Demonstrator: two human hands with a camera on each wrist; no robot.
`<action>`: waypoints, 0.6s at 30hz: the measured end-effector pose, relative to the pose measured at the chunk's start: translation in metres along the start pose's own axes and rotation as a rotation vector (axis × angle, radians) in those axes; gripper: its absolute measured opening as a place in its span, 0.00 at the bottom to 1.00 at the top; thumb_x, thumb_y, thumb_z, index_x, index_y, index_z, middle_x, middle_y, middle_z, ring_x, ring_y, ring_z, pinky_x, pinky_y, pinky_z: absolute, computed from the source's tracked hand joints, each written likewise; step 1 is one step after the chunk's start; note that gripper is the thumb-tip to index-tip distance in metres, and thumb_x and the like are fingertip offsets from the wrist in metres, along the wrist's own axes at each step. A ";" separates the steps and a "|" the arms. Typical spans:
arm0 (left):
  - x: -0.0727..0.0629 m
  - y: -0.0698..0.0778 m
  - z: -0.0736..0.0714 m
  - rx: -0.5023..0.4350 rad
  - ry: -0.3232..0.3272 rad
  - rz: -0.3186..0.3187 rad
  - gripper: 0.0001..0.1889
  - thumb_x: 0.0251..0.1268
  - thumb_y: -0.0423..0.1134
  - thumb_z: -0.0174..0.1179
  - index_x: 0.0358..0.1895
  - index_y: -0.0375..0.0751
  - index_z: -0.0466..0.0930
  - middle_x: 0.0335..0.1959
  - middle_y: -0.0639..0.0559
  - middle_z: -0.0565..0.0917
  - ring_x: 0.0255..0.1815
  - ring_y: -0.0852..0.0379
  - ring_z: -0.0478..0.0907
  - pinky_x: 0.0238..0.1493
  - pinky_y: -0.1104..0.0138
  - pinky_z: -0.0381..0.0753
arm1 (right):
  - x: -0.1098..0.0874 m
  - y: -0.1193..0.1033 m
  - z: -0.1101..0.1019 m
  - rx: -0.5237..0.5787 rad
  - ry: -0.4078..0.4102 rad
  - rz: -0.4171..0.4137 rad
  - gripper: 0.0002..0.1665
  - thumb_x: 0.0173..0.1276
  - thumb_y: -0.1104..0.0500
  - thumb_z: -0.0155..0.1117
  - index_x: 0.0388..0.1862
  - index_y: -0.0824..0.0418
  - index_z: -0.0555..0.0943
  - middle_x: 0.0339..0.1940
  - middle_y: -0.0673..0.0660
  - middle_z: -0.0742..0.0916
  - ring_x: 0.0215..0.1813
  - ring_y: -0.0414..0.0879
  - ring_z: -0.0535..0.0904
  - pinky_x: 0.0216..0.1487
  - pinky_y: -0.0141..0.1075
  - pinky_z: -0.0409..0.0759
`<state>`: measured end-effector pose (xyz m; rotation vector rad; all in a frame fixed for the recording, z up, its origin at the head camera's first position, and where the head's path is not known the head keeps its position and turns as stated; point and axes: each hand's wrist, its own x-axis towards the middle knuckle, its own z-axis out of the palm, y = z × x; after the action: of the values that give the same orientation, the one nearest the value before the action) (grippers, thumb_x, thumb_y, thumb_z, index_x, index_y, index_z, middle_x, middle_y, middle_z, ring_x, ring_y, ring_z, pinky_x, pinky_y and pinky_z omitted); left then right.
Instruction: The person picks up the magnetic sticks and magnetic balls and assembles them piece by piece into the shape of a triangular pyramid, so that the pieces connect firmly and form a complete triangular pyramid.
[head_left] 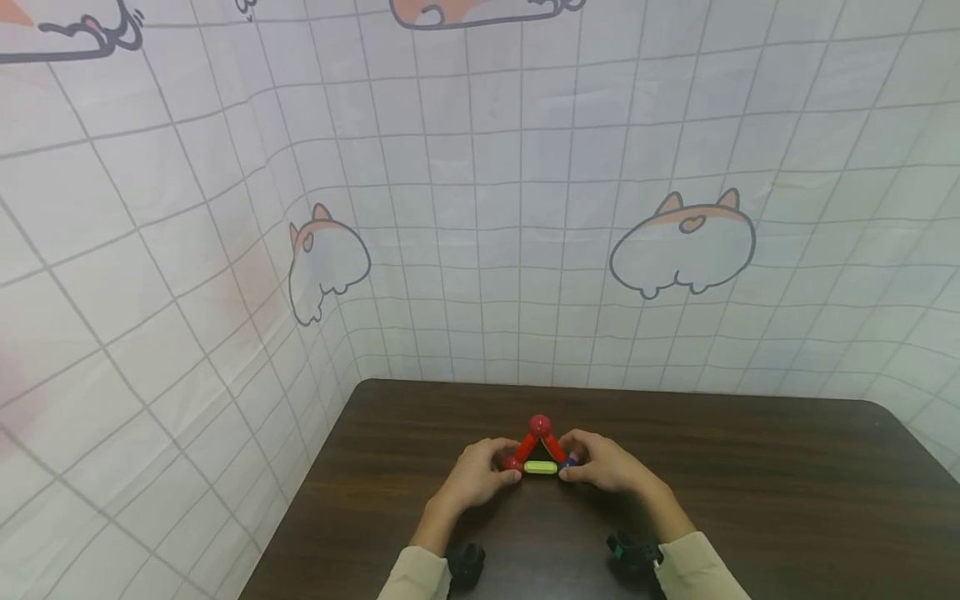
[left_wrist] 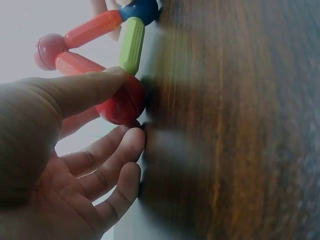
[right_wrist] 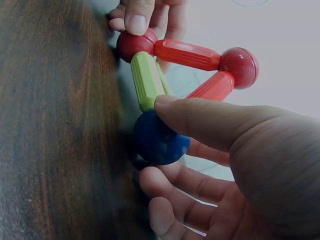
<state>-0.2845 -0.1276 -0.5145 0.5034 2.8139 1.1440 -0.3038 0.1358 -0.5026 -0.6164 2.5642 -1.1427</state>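
A triangle of toy rods and balls stands on the table in front of me. Its top is a red ball (head_left: 540,426), from which two red rods (right_wrist: 187,53) slope down. Along the base runs a yellow-green rod (head_left: 540,467), joining a lower red ball (left_wrist: 125,105) and a blue ball (right_wrist: 161,140). My left hand (head_left: 474,473) pinches the lower red ball, thumb on the near side. On the other corner, my right hand (head_left: 611,462) grips the blue ball between thumb and fingers. Both hands' lower fingers curl close to the tabletop.
The dark wooden table (head_left: 720,467) spreads around the hands. Behind it and to the left hangs a white gridded cloth (head_left: 495,250) with cartoon dogs. Black wrist cameras sit at the left cuff (head_left: 416,575) and the right cuff (head_left: 697,567), low over the table.
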 end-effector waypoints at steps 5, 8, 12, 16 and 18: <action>0.000 -0.001 -0.003 -0.009 -0.014 0.018 0.22 0.64 0.41 0.72 0.61 0.45 0.82 0.39 0.53 0.85 0.31 0.63 0.75 0.35 0.68 0.75 | -0.002 -0.001 -0.008 0.009 -0.040 -0.020 0.29 0.68 0.52 0.72 0.63 0.63 0.76 0.42 0.56 0.84 0.39 0.46 0.79 0.38 0.40 0.77; 0.001 0.000 -0.008 -0.018 -0.041 0.021 0.22 0.65 0.42 0.71 0.61 0.46 0.81 0.40 0.53 0.85 0.33 0.63 0.76 0.36 0.67 0.76 | -0.006 0.000 -0.018 0.031 -0.077 -0.025 0.31 0.70 0.52 0.70 0.66 0.65 0.75 0.43 0.57 0.84 0.39 0.48 0.80 0.39 0.41 0.78; -0.002 0.001 -0.022 -0.026 -0.075 0.013 0.23 0.67 0.46 0.69 0.63 0.45 0.80 0.44 0.50 0.86 0.38 0.59 0.78 0.39 0.63 0.78 | -0.015 0.001 -0.037 0.068 -0.110 -0.042 0.32 0.74 0.51 0.66 0.68 0.70 0.71 0.46 0.60 0.84 0.41 0.52 0.81 0.40 0.43 0.80; -0.007 0.002 -0.040 -0.015 -0.060 0.011 0.23 0.69 0.47 0.67 0.63 0.43 0.79 0.46 0.48 0.86 0.42 0.56 0.80 0.44 0.58 0.80 | -0.026 0.003 -0.055 0.084 -0.094 -0.044 0.32 0.77 0.50 0.62 0.70 0.69 0.70 0.47 0.59 0.84 0.44 0.54 0.80 0.43 0.46 0.81; -0.010 0.001 -0.049 -0.008 -0.034 0.008 0.23 0.69 0.47 0.66 0.64 0.43 0.79 0.46 0.49 0.86 0.43 0.56 0.81 0.45 0.57 0.81 | -0.032 0.006 -0.063 0.084 -0.063 -0.042 0.31 0.78 0.49 0.61 0.69 0.67 0.70 0.47 0.59 0.83 0.46 0.55 0.80 0.44 0.46 0.80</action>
<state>-0.2832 -0.1631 -0.4786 0.5284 2.7803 1.1362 -0.3031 0.1951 -0.4632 -0.6775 2.4476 -1.2179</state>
